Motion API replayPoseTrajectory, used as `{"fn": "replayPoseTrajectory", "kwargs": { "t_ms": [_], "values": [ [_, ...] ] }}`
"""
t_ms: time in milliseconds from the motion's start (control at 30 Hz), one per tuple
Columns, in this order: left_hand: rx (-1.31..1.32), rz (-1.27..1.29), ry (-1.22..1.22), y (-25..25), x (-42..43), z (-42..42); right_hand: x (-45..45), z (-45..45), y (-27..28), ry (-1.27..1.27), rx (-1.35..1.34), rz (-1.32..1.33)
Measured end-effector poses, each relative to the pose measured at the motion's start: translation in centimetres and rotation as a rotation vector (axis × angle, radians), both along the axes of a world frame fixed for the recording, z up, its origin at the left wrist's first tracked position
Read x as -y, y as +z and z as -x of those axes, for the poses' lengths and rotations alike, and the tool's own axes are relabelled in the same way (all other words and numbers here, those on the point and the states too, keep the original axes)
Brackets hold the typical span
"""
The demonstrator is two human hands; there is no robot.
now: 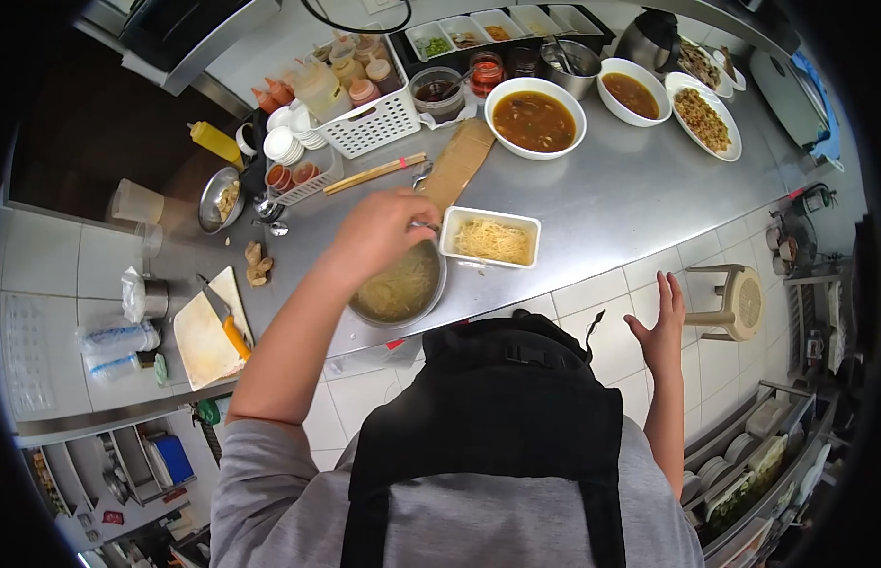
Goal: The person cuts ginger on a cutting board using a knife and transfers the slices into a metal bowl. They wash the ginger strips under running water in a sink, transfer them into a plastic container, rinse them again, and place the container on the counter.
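Above a round metal bowl of pale shredded food in liquid is my left hand, its fingers closed at the far rim. A small dark or metallic piece shows at the fingertips; what it belongs to is hidden. Right beside the bowl stands a white rectangular container of pale yellow shreds. Off the counter, my right hand hangs over the floor, fingers spread, holding nothing, nearest to a beige stool.
Along the back of the steel counter stand soup bowls, a fried rice plate and a white basket of bottles. Chopsticks and cardboard lie nearer. A knife rests on a cutting board at left.
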State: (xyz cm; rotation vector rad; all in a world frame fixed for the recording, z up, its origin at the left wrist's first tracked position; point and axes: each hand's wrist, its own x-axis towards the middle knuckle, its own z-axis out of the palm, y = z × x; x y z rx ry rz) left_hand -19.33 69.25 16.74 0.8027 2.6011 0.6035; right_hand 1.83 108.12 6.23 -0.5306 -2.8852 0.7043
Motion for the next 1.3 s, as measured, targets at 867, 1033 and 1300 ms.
{"fn": "replayPoseTrajectory", "kwargs": {
  "t_ms": [867, 1033, 1300],
  "values": [
    [0.44, 0.357, -0.206, -8.2, 6.5, -1.9, 22.4, 11.4, -0.8, 1.11, -0.26, 0.033],
    [0.617, 0.281, -0.266, -8.7, 6.3, -1.4, 22.8, 10.8, -0.8, 1.063, -0.303, 0.06],
    [0.627, 0.253, -0.369, -8.2, 5.9, -1.3, 23.0, 10.1, -0.3, 1.003, -0.293, 0.029]
  ]
}}
